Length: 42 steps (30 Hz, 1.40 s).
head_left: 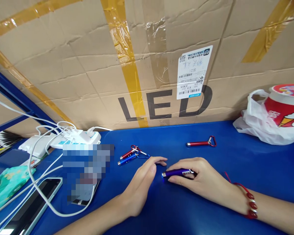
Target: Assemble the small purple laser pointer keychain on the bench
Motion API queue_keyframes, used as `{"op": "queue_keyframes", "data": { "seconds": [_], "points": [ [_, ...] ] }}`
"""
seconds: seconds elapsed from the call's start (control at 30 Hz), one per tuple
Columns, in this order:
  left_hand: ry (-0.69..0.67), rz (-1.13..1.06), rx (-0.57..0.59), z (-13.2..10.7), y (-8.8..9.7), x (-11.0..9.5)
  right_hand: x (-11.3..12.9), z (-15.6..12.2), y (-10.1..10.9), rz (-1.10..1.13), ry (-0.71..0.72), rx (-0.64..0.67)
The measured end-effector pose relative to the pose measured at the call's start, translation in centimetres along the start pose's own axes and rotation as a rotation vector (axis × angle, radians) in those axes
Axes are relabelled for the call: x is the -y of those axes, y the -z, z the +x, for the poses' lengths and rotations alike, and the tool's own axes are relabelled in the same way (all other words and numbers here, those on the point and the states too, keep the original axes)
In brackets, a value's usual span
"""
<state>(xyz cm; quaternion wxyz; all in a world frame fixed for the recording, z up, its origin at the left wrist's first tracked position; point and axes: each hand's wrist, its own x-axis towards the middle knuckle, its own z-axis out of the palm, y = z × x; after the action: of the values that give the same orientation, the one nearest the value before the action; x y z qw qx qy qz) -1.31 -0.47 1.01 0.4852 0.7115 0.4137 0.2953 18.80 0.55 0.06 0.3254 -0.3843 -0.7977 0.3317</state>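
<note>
My right hand rests on the blue table with its fingers curled round a small purple flashlight, whose silver tip points left. My left hand lies beside that tip, on its edge, fingers stretched out together and holding nothing. Just beyond the left fingertips lie a red keychain flashlight and a blue keychain flashlight with clips. A second red flashlight with a red clip lies further back. A red bead bracelet circles my right wrist.
A large cardboard box marked LED stands along the back. A white power strip with plugs and white cables sits at left, near two phones and a green packet. A red tub in a plastic bag stands at right.
</note>
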Motion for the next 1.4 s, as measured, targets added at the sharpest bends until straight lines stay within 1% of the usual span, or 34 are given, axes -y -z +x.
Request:
{"op": "queue_keyframes", "data": {
  "seconds": [0.3,0.57,0.7,0.93,1.23,1.4],
  "points": [
    [0.016,0.038,0.003,-0.2,0.0,0.0,0.2,0.1,0.0,-0.025,0.026,-0.010],
    [0.052,0.041,0.011,-0.1,-0.1,-0.7,0.4,0.1,0.2,-0.027,0.040,-0.005],
    [0.059,0.042,0.015,-0.1,-0.1,-0.8,0.6,0.1,0.2,-0.043,0.026,-0.010],
    [0.081,0.056,0.011,-0.3,-0.2,-1.1,0.2,0.1,0.1,-0.039,0.036,-0.045],
    [0.092,0.053,-0.004,-0.2,-0.3,-0.9,0.4,-0.3,0.2,0.001,0.075,-0.069],
    [0.061,0.052,-0.015,-0.1,-0.3,-0.5,0.2,-0.3,0.1,-0.018,0.103,-0.086]
  ]
}}
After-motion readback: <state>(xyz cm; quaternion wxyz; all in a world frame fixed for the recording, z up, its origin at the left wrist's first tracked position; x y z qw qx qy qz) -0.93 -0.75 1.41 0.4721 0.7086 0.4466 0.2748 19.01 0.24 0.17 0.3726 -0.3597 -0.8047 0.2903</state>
